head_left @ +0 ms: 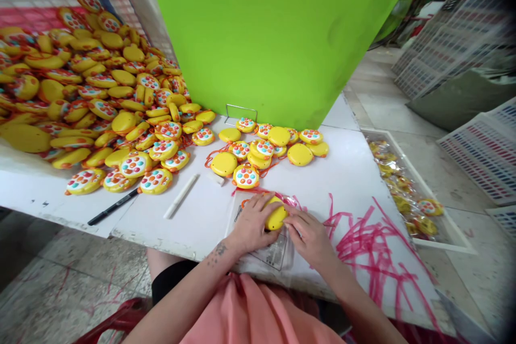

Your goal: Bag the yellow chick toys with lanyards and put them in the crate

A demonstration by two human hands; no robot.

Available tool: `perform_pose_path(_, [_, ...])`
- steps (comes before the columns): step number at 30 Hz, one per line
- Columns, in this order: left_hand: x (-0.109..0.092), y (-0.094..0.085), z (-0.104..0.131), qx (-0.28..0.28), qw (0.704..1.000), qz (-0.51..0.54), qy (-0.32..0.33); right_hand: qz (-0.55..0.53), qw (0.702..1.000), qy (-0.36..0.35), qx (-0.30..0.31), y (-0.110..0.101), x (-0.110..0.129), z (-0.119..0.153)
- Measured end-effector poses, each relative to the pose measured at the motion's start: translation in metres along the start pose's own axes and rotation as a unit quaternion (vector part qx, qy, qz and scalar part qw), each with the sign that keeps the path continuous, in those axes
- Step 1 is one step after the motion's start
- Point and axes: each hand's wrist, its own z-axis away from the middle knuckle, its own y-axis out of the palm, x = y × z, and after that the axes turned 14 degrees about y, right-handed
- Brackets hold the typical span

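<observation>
My left hand (250, 221) is closed around a yellow plastic toy (276, 217), its plain back with small screw holes facing up. At the toy's right edge, my right hand (309, 234) is pinched, the fingertips touching it. Whatever lies between those fingertips is too small to make out. Under both hands lies a clear printed plastic bag (271, 256). Just beyond them sits a small group of similar toys, one showing a white face with coloured buttons (245, 176) and another turned back up (300, 155). Orange cords trail among them.
A big heap of the toys (121, 78) fills the left. A white stick (181, 196) and black marker (113, 207) lie nearby. Pink ribbon strips (368, 247) spread at right. A green panel (266, 37) stands behind; a crate (427, 188) of bagged toys sits right.
</observation>
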Motion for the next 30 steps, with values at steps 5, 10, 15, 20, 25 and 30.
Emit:
perform_pose_path(5, [-0.0001, -0.0002, -0.0001, -0.004, 1.000, 0.001, -0.002, 0.004, 1.000, 0.010, -0.016, 0.0013, -0.0013, 0.0009])
perform_pose_path(10, [-0.0006, -0.0014, -0.0002, -0.002, 1.000, 0.001, -0.001, -0.006, 1.000, 0.006, -0.005, 0.0019, -0.0007, 0.0009])
perform_pose_path(15, [-0.0001, -0.0009, 0.0001, -0.001, 1.000, 0.000, 0.000, -0.017, 0.999, 0.017, -0.023, 0.0030, 0.0001, 0.0004])
perform_pose_path(20, [0.0002, -0.0006, 0.0000, -0.002, 1.000, 0.008, -0.001, -0.014, 1.000, -0.002, -0.005, 0.0013, -0.0017, 0.0001])
perform_pose_path(25, [-0.0004, -0.0014, -0.0006, -0.001, 1.000, 0.010, -0.005, 0.000, 1.000, 0.012, -0.018, -0.0006, 0.0018, -0.0017])
perform_pose_path(30, [-0.0003, -0.0019, -0.0001, -0.002, 1.000, 0.002, -0.001, -0.003, 1.000, -0.004, 0.011, -0.0024, 0.0002, -0.0005])
